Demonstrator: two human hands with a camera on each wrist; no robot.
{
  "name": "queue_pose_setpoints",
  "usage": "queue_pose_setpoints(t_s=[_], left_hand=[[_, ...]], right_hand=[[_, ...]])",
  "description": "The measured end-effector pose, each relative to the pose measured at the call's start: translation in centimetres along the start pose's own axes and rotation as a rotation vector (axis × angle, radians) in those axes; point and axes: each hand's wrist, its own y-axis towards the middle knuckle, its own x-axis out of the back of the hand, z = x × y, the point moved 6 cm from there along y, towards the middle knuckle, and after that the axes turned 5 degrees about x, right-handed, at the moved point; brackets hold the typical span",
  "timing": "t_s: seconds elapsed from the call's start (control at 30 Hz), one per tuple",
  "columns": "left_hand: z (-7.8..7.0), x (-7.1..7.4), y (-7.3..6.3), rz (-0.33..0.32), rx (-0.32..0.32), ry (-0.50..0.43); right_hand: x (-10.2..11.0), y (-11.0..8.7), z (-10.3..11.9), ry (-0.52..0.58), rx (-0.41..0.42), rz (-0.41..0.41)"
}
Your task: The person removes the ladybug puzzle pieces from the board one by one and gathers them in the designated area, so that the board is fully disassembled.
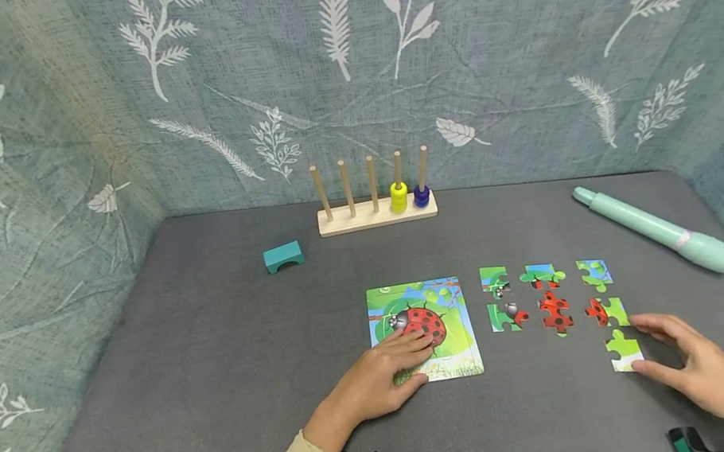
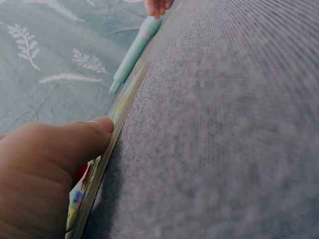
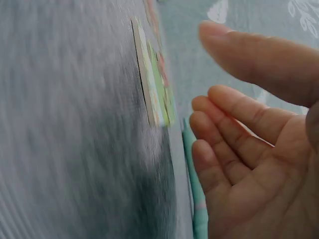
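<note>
A ladybug puzzle board (image 1: 460, 350) lies flat on the grey table, showing the whole ladybug picture. My left hand (image 1: 388, 375) rests on its lower left part with the fingers stretched over the ladybug; the left wrist view shows the thumb (image 2: 92, 137) along the board's edge. To the right, loose jigsaw pieces lie in three loose columns. At the lower right one, a green and white jigsaw piece (image 1: 626, 351), is my right hand (image 1: 695, 365), thumb and fingertips spread beside its right edge. The right wrist view shows nothing between thumb and fingers (image 3: 234, 134).
Behind the board stands a wooden peg stand (image 1: 368, 219) with yellow rings (image 1: 398, 199) and dark blue rings (image 1: 422, 198) on two pegs. A teal arch block (image 1: 283, 256) lies at back left, a mint-green tube-shaped object (image 1: 653, 227) at right. Patterned cloth (image 1: 274, 56) hangs around the table.
</note>
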Motion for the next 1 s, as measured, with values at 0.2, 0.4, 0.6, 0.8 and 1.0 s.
queue_pose_setpoints(t_s=[0.2,0.4,0.6,0.8,1.0], left_hand=[[0.0,0.2,0.0,-0.023,-0.013,-0.004],[0.7,0.7,-0.3,-0.051,0.03,-0.001],[1.8,1.3,-0.9,-0.083,0.085,-0.015],[2.5,1.9,-1.8,-0.109,0.114,-0.014],[2.7,1.9,-1.9,-0.092,0.123,0.008]], right_hand=[[-1.1,1.1,1.9,0.019,0.049,0.041],[-3.0,2.6,4.0,0.033,0.151,0.078],[-5.6,4.2,6.1,0.068,0.226,0.146],[-8.7,5.7,7.7,0.042,0.239,0.219],[-11.9,7.3,9.8,0.059,0.242,0.32]])
